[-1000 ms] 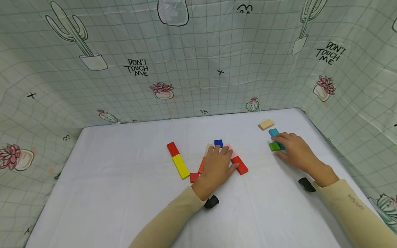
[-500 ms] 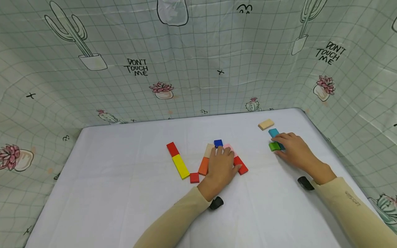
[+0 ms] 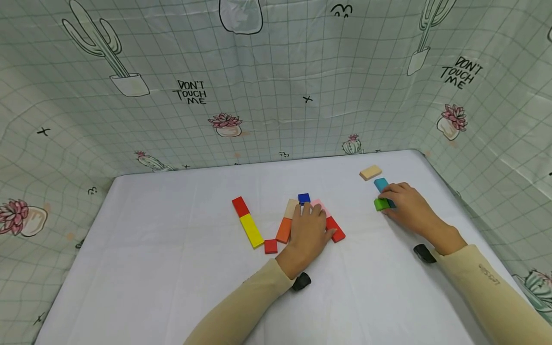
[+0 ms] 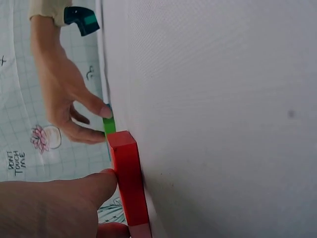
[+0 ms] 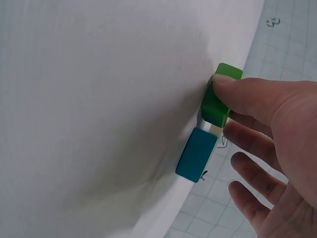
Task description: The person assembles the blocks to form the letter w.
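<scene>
In the head view my left hand [image 3: 307, 235] lies over the block row, fingers spread forward. Its thumb touches the long red block [image 3: 337, 230], its fingertips reach the pink block [image 3: 318, 203] and come near a dark blue block [image 3: 304, 198]. Left of it slant a beige block [image 3: 291, 209] and an orange block [image 3: 283, 230]. Over on the right, my right hand [image 3: 408, 206] pinches a green block [image 5: 220, 99] between thumb and index finger, the other fingers loosely bent. A teal block [image 5: 197, 154] lies beside the green one; the hand partly covers blue blocks there.
Left of the hands, a red block [image 3: 240, 207] and a yellow block [image 3: 252, 231] form a slanted line, with a small red block [image 3: 270, 247] at its foot. A tan block [image 3: 371, 172] lies near the back right edge. Patterned cloth [image 3: 267, 86] walls the table.
My left hand has shifted slightly to the right, uncovering more of the beige and orange blocks. The right hand stays nearly in place at the green block.
</scene>
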Demonstrator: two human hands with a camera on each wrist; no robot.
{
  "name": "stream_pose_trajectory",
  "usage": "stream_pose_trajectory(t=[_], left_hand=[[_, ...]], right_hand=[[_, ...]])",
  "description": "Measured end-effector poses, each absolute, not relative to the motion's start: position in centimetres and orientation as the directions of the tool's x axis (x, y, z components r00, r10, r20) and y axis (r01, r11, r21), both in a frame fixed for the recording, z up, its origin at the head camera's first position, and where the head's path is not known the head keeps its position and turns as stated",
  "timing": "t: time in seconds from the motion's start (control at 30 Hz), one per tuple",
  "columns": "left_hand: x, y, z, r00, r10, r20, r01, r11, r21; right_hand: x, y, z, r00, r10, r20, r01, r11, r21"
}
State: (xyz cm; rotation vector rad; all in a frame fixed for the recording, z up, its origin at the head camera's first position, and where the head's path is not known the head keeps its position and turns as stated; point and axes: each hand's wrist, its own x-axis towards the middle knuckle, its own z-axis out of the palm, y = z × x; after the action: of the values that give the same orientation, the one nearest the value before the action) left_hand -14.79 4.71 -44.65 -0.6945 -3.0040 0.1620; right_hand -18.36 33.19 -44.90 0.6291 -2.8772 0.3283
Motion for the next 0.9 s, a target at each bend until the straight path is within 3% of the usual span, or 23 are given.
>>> stream_pose_trajectory(t=[0.23,0.53,0.9], left_hand=[[-14.9,4.8,-45.0,-0.899,0.436,0.044,0.429,0.896,-0.116],[-14.9,4.8,-44.9,-0.898,0.438,0.032,0.430,0.891,-0.144],[-15.0,4.8,-45.0,-0.894,0.447,0.038,0.435,0.885,-0.164]], right_hand=[[-17.4,31.9,-44.6,-0.918,-0.371,0.140,-0.394,0.893,-0.218],[-15.0,29.3,-44.1,-0.873,-0.458,0.166,-0.487,0.834,-0.259],[-13.4,27.5,-44.3,-0.864,-0.488,0.127,-0.504,0.825,-0.256]])
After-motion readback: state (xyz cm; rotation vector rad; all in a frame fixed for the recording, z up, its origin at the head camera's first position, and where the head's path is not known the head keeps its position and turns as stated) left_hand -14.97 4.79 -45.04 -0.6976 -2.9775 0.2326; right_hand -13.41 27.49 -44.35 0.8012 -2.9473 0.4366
